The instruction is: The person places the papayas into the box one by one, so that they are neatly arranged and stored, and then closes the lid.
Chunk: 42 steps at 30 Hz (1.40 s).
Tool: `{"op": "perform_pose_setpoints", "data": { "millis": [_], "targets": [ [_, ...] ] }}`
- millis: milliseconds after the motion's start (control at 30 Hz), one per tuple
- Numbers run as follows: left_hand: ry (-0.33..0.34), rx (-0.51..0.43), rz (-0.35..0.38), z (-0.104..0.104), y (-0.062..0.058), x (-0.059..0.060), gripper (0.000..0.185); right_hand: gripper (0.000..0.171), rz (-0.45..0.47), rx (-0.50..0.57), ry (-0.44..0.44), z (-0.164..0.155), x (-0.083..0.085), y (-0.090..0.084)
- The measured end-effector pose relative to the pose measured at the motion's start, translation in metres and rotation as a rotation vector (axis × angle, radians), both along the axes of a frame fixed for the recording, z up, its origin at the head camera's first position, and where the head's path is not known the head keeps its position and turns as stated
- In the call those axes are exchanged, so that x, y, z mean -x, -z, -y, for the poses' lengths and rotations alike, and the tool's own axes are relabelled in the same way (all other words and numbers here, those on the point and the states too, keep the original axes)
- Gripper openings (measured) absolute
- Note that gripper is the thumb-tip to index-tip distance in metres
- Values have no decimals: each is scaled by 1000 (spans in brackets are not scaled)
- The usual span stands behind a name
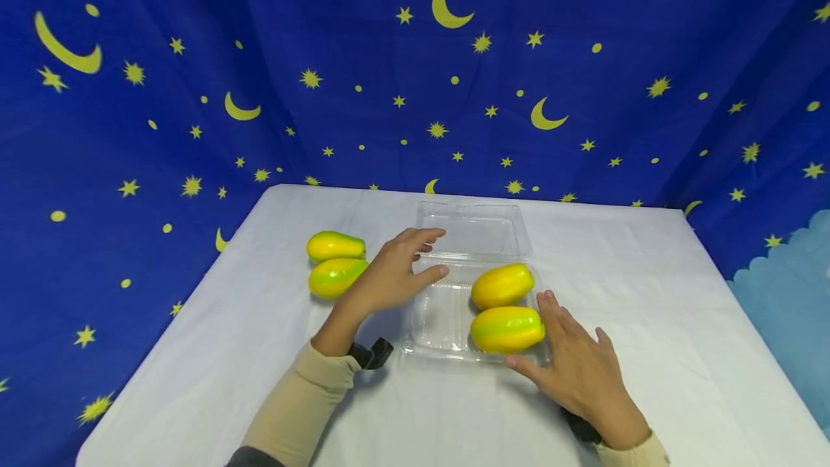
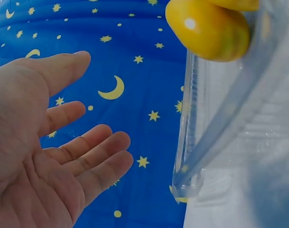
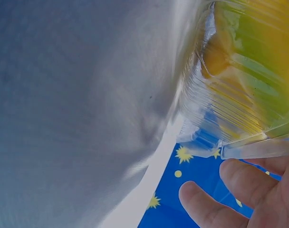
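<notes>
A clear plastic clamshell box point(image 1: 439, 319) lies on the table with its lid point(image 1: 476, 231) folded back. Two glossy yellow-green papayas point(image 1: 507, 330) sit side by side in its right half. My left hand point(image 1: 392, 272) hovers by the box's left side, thumb and fingers spread, holding nothing; the left wrist view shows its palm point(image 2: 35, 185) bare. Two more papayas point(image 1: 335, 246) rest on the table to the left, the nearer one partly behind that hand. At the box's right edge is my right hand point(image 1: 580, 370), fingers extended, its fingertips close against the rim.
A white cloth point(image 1: 655, 294) covers the table. Behind and beside it hangs a blue curtain point(image 1: 363, 34) with yellow moons and stars. A light-blue patch point(image 1: 791, 287) shows at the far right.
</notes>
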State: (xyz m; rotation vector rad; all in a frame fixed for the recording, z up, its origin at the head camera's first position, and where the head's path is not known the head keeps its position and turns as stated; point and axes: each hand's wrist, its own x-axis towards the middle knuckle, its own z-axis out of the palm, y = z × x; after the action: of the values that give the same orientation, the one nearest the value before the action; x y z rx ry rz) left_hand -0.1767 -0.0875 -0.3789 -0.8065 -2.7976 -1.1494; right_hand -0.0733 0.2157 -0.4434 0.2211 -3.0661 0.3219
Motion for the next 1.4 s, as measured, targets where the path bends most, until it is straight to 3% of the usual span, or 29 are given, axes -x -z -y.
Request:
{"op": "perform_pose_setpoints", "data": {
  "millis": [133, 333, 533, 833, 1100, 1400],
  "targets": [
    [6, -10, -21, 0, -2, -2, 61, 116, 4, -6, 3, -1, -1, 0],
    [-43, 8, -61, 11, -12, -10, 59, 116, 1, -4, -5, 0, -1, 0],
    [-65, -15, -105, 21, -17, -10, 56, 115, -11, 3, -18, 1, 5, -3],
    [-100, -59, -165, 27, -16, -12, 57, 115, -6, -4, -21, 1, 6, -4],
    [-173, -77, -234, 35, -13, -13, 53, 116, 8, 5, -5, -2, 4, -7],
    [-236, -50, -241, 62, 4, -21, 48, 115, 11, 13, -10, 0, 1, -4]
  ]
}}
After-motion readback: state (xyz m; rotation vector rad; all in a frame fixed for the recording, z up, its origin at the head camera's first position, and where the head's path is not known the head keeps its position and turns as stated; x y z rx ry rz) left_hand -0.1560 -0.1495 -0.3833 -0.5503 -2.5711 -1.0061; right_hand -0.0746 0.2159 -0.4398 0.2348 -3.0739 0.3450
